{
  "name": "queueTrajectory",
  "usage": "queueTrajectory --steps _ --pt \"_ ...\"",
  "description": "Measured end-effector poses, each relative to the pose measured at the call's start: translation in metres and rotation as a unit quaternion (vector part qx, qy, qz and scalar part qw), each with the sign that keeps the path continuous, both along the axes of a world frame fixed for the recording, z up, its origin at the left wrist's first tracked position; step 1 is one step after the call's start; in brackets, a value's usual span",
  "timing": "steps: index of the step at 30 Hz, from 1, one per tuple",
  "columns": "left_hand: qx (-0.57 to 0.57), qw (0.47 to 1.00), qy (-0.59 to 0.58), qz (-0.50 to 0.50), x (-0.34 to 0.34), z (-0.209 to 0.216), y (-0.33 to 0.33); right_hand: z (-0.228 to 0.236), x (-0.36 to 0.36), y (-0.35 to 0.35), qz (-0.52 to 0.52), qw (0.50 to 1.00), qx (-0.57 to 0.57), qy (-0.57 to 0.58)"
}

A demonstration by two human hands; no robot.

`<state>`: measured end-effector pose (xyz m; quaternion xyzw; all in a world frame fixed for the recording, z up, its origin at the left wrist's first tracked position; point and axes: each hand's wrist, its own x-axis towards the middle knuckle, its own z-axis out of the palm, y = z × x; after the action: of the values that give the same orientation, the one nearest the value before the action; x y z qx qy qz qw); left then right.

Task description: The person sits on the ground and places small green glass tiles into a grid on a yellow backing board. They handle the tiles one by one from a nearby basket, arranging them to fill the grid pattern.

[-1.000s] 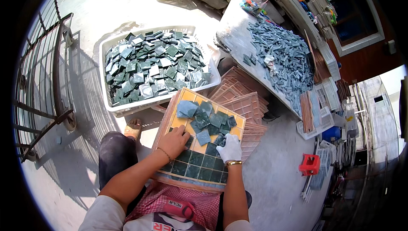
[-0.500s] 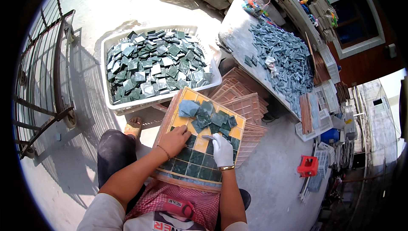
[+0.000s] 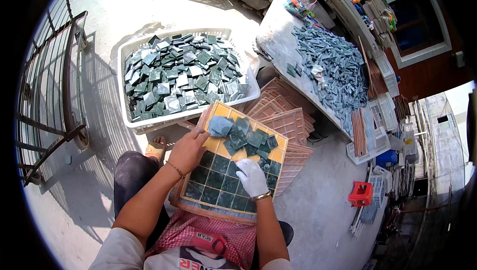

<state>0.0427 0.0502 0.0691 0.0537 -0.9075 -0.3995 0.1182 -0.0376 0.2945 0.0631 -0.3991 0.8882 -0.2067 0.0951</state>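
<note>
A square mould tray [image 3: 221, 109], divided into cells over a yellow base, lies across my lap. Dark green square tiles [image 3: 211, 179] fill the cells of its near rows. Loose green tiles [image 3: 243, 135] lie heaped on its far yellow part. My bare left hand [image 3: 190, 149] is over the tray's left side, fingers loosely spread and reaching toward the heap's left end. My right hand [image 3: 254, 177], in a white glove, rests over the laid tiles right of the middle. Its fingers are bent together, and what they hold, if anything, is hidden.
Beyond the tray stands a white plastic crate [image 3: 130, 116] full of green tiles. Stacked reddish trays [image 3: 284, 124] lie to the right. A slab table [image 3: 278, 36] bears many narrow strips of stone. A metal-barred cart [image 3: 67, 86] is at left, a red stool [image 3: 360, 194] at right.
My left hand has moved up and left toward the loose tiles. My right hand has come slightly down, and the yellow cells that showed between the hands are now covered with green tiles.
</note>
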Motion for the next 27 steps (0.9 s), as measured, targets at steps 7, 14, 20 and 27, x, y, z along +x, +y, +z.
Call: queueTrajectory --steps 7,14,20,27 --pt "0.021 0.993 -0.005 0.116 -0.013 0.028 -0.031 0.022 -0.017 -0.046 -0.097 0.991 -0.016 0.089" --pt "0.044 0.991 -0.014 0.126 -0.021 0.018 -0.028 0.025 -0.044 -0.130 0.043 0.975 0.113 0.186" --pt "0.071 0.989 -0.037 0.128 -0.022 0.016 -0.033 0.020 -0.063 -0.119 0.086 0.981 0.123 0.120" --pt "0.088 0.991 -0.062 0.079 -0.022 0.018 -0.021 0.041 -0.055 -0.046 -0.135 0.990 0.032 -0.008"
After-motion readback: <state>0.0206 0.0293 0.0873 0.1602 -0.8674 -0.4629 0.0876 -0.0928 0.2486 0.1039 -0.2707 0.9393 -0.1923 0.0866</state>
